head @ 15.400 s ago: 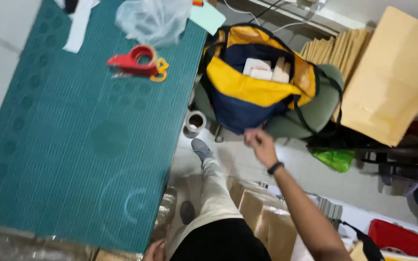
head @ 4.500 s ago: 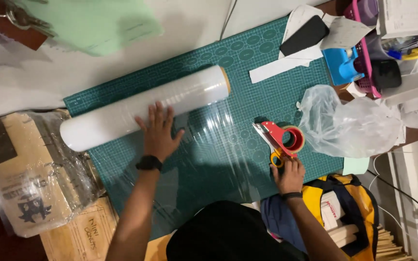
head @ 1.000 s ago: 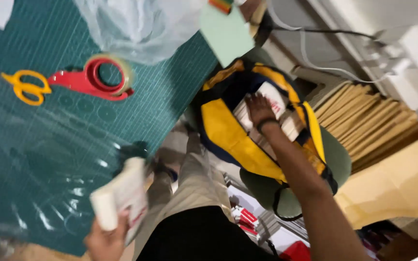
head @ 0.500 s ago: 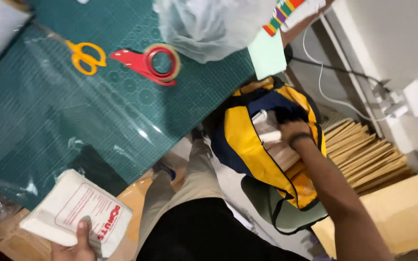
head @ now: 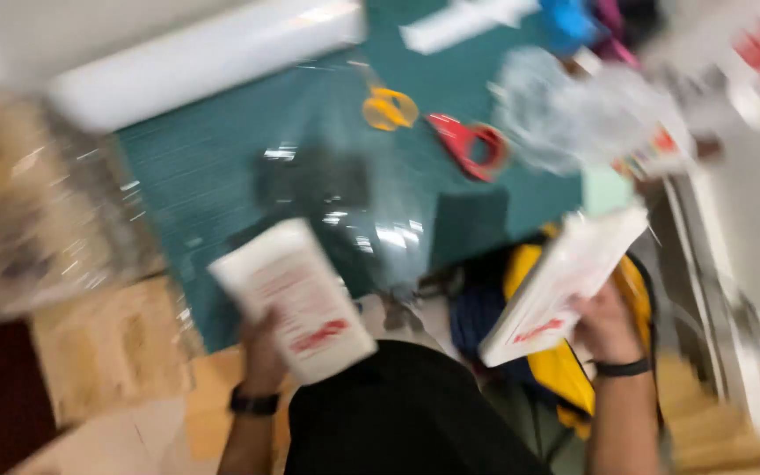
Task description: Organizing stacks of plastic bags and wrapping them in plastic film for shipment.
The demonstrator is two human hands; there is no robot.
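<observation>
Left hand (head: pixel 261 352) grips a white packet (head: pixel 292 299) from below, lifted just short of the green worktop (head: pixel 222 176). Right hand (head: pixel 607 321) clasps a second white packet (head: pixel 565 281) over the yellow bag (head: pixel 565 369) – tilted, blurred.

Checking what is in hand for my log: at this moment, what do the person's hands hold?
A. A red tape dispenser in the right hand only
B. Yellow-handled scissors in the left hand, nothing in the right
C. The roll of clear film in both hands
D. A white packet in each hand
D: the left hand grips one white packet, and the right hand holds a second white packet above the yellow bag.
</observation>
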